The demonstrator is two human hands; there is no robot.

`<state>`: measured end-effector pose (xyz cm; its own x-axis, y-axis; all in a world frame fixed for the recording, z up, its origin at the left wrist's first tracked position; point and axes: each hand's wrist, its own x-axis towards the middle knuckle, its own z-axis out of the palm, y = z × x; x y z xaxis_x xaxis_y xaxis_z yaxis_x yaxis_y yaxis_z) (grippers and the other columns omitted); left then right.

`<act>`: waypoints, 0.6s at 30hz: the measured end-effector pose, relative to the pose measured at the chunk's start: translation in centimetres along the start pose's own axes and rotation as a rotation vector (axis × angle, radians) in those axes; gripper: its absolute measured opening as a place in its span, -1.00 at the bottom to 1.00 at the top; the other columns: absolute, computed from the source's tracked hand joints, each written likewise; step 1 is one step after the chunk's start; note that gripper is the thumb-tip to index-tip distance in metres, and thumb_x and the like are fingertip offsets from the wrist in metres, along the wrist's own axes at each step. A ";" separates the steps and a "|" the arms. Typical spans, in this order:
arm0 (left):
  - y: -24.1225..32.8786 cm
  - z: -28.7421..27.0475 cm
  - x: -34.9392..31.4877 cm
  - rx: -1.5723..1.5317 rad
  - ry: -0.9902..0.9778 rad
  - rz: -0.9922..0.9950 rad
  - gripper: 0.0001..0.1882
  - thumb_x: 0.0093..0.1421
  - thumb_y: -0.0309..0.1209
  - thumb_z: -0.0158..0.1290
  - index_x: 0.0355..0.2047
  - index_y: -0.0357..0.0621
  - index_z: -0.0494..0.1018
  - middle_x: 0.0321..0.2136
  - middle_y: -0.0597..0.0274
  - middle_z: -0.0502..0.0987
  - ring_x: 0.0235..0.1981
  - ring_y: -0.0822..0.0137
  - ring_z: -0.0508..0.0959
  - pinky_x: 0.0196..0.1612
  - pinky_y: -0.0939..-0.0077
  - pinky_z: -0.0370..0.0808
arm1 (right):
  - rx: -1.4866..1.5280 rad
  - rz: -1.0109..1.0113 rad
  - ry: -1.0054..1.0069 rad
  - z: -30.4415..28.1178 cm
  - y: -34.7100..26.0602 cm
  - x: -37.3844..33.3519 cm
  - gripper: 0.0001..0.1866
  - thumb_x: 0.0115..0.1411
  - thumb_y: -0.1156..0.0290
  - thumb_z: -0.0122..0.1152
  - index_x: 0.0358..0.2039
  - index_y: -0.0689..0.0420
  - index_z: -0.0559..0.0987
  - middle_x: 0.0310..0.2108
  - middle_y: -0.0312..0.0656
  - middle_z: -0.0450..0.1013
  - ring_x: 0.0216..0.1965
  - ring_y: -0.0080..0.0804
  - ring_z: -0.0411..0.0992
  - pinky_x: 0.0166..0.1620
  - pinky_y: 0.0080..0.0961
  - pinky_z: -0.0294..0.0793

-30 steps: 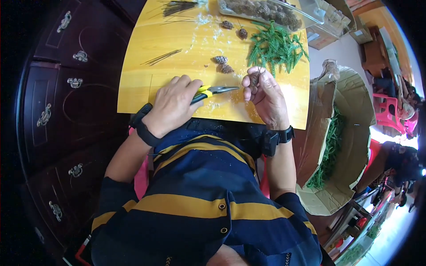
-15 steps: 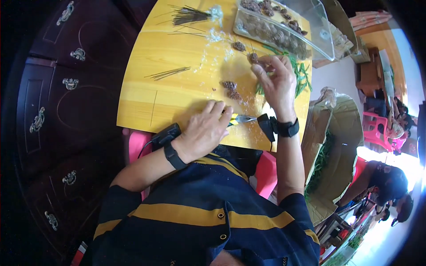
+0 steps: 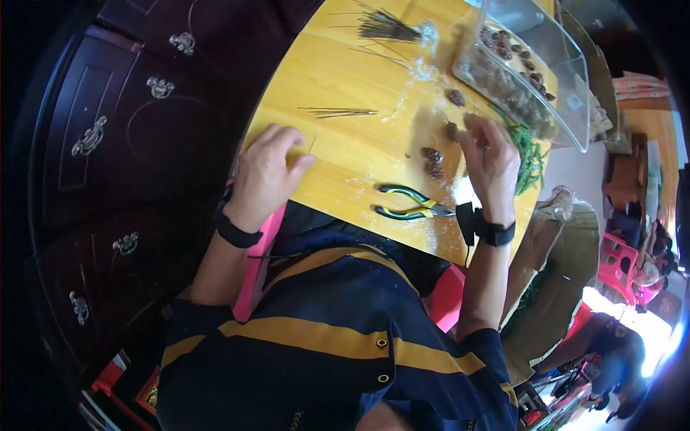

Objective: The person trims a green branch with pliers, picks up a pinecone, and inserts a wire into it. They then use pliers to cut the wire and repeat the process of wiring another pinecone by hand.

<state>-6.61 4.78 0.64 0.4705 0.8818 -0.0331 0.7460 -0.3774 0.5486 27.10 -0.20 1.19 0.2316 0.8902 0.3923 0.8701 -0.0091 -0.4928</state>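
Note:
My left hand (image 3: pixel 269 169) hovers at the table's left front edge, thumb and fingers apart, beside a single thin wire (image 3: pixel 313 146). Nothing shows in its grasp. On the right, my right hand (image 3: pixel 493 161) has its thumb and fingertips bent at a small brown pine cone (image 3: pixel 451 131) with a thin wire; the exact contact is partly hidden. Another pine cone (image 3: pixel 455 98) lies just beyond it, and two more cones (image 3: pixel 433 164) lie left of my right hand. Pliers (image 3: pixel 413 204) with black and yellow handles rest near the front edge, their jaws toward my right wrist.
A clear plastic bin (image 3: pixel 514 108) of pine cones stands at the table's far right, near green sprigs (image 3: pixel 530 154). Thin wires (image 3: pixel 338 112) lie at left; a wire bundle (image 3: pixel 388 27) lies farther back. A cardboard box (image 3: pixel 564 273) stands right, dark drawers (image 3: pixel 86 179) left.
My left hand has left the pliers and moved left toward the single wire. My right hand stays by the pine cone. The whole view has turned and shifted.

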 end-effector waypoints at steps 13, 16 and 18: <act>-3.6 2.2 -1.5 0.257 0.268 -0.120 -0.10 0.00 -0.25 0.39 0.28 -0.24 0.19 0.29 -0.22 0.17 0.29 -0.19 0.23 0.30 0.07 0.25 | 0.135 0.099 -0.298 1.5 -0.5 -3.9 -0.65 0.06 0.36 0.47 -0.14 0.17 0.63 -0.40 -0.14 0.56 -0.43 -0.38 0.54 -0.32 -0.46 0.53; -4.3 2.3 -1.5 0.188 0.259 -0.114 -0.11 0.00 -0.27 0.38 0.28 -0.24 0.19 0.27 -0.25 0.20 0.27 -0.17 0.26 0.29 0.09 0.28 | 0.123 0.106 -0.311 1.5 -0.7 -4.2 -0.62 0.03 0.37 0.49 -0.12 0.17 0.62 -0.40 -0.15 0.56 -0.42 -0.38 0.55 -0.32 -0.46 0.54; -4.9 2.2 -1.6 0.072 0.267 -0.112 -0.15 0.01 -0.31 0.36 0.26 -0.25 0.22 0.22 -0.29 0.27 0.23 -0.14 0.34 0.25 0.11 0.33 | 0.134 0.144 -0.303 1.5 -0.9 -4.7 -0.60 0.01 0.39 0.50 -0.12 0.16 0.62 -0.41 -0.15 0.55 -0.43 -0.37 0.55 -0.32 -0.47 0.54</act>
<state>-9.98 4.60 -3.79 0.2498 0.9588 0.1355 0.8223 -0.2839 0.4931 24.55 -3.66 -1.40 0.1905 0.9789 0.0734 0.7689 -0.1023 -0.6312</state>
